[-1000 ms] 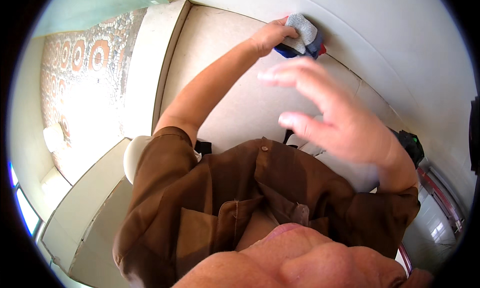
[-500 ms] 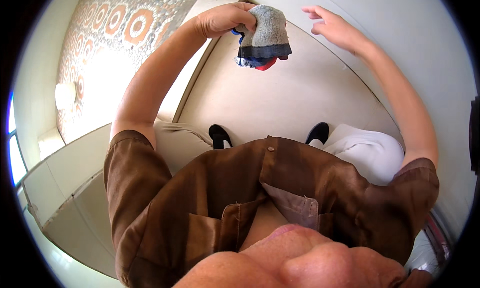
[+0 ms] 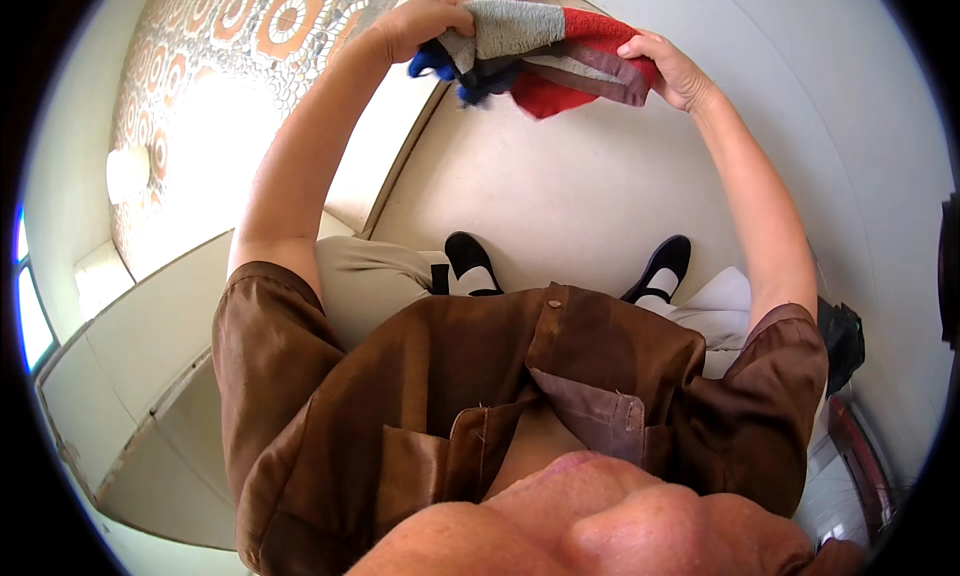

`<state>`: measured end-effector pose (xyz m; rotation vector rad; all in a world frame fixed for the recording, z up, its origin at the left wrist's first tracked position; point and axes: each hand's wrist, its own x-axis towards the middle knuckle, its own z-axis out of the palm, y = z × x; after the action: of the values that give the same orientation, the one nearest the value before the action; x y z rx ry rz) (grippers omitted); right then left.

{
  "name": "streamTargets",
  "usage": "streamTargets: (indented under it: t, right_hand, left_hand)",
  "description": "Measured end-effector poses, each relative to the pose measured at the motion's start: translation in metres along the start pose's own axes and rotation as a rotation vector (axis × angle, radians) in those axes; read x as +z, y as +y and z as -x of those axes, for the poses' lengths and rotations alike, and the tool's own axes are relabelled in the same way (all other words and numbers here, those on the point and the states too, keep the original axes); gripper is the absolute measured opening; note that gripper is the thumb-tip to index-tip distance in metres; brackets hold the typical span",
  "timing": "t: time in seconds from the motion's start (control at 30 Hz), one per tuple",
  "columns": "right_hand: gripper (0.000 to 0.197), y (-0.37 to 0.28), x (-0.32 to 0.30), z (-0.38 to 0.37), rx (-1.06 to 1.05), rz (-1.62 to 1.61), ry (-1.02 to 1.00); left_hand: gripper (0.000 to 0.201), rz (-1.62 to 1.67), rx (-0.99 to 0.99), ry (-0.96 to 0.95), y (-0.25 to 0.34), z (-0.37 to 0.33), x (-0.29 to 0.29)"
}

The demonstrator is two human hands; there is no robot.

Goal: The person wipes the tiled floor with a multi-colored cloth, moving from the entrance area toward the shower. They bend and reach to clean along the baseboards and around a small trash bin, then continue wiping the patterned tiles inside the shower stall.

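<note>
A cloth [image 3: 515,31] in grey, red and dark bands, with blue ragged bits at its left end, is stretched between my hands at the top of the view. It looks like a towel or rag, folded over on itself. My left hand [image 3: 425,26] is closed on its grey left end. Gripping the red right end is my right hand [image 3: 675,71], thumb on top and the other fingers partly hidden behind the cloth. The lower folds hang loose below both hands.
Beneath the cloth lies a pale floor [image 3: 540,176], where my black shoes [image 3: 470,261] stand apart. A ledge [image 3: 375,146] and a patterned pebble mosaic [image 3: 290,21] run along the left. A white wall [image 3: 860,146] rises on the right, with a black bag-like object [image 3: 842,344] low beside it.
My right hand has come in from the open air and taken hold of the cloth's right end. The bunched cloth is now spread wide, and my left hand has shifted slightly left.
</note>
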<state>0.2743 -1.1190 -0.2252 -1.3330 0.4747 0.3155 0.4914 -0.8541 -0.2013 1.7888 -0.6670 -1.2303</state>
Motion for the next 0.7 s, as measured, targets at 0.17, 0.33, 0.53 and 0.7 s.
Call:
streamTargets:
  t: [0.17, 0.33, 0.53, 0.7]
  right_hand:
    - [0.036, 0.014, 0.009, -0.003, 0.040, -0.376, 0.109]
    - [0.042, 0.011, 0.054, -0.011, -0.086, -0.618, 0.006]
    - [0.060, 0.035, 0.142, -0.053, -0.411, 0.133, 0.223]
    - [0.069, 0.050, 0.126, -0.054, -0.373, 0.235, 0.438]
  left_hand:
    - [0.036, -0.378, -0.116, 0.080, -0.031, -0.017, 0.009]
    - [0.038, 0.205, -0.229, 0.131, -0.023, -0.014, 0.017]
    - [0.035, 0.598, -0.169, 0.157, -0.025, -0.013, 0.035]
    - [0.051, 0.309, -0.149, 0.068, -0.004, 0.000, 0.063]
